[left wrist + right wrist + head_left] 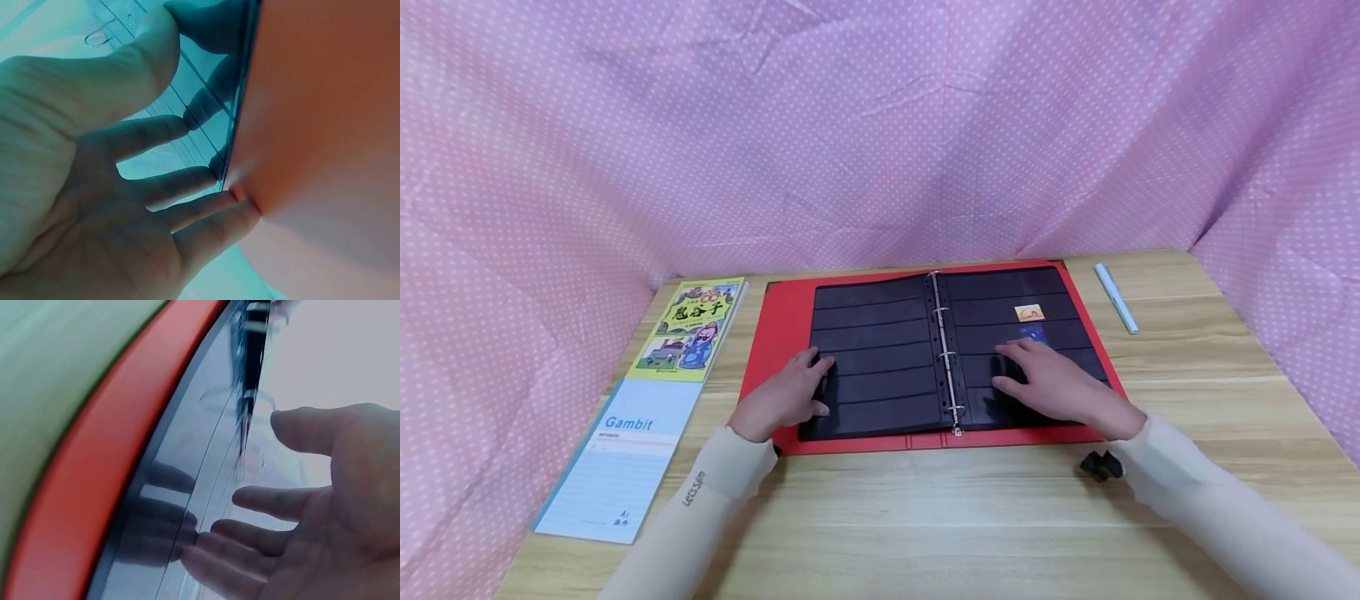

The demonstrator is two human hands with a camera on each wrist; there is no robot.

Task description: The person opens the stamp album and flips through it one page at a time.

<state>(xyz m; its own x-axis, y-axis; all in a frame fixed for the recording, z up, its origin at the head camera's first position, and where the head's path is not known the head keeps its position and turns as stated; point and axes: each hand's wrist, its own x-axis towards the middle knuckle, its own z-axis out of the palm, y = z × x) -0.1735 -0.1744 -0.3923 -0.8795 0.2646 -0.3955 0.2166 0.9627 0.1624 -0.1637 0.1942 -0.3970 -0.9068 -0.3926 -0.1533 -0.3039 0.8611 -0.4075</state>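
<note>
A red ring binder (782, 325) lies spread on the table with black pocket pages (872, 342) on both sides of its metal rings. My left hand (786, 393) is at the left page's outer edge; in the left wrist view its fingertips (206, 177) touch the glossy page and the red cover, fingers extended. Over the lower part of the right page is my right hand (1056, 383), fingers spread, holding nothing, some fingertips (206, 540) on or close to the page. A small cream-and-orange stamp-like card (1029, 312) sits in the right page. Below it, a blue one (1033, 333) is partly covered by my fingers.
At the left lie a yellow illustrated booklet (688, 329) and a pale blue notebook (617, 458) marked "Gambit". A light blue pen (1116, 298) is right of the binder. Pink dotted cloth (880, 142) hangs behind the wooden table (880, 517).
</note>
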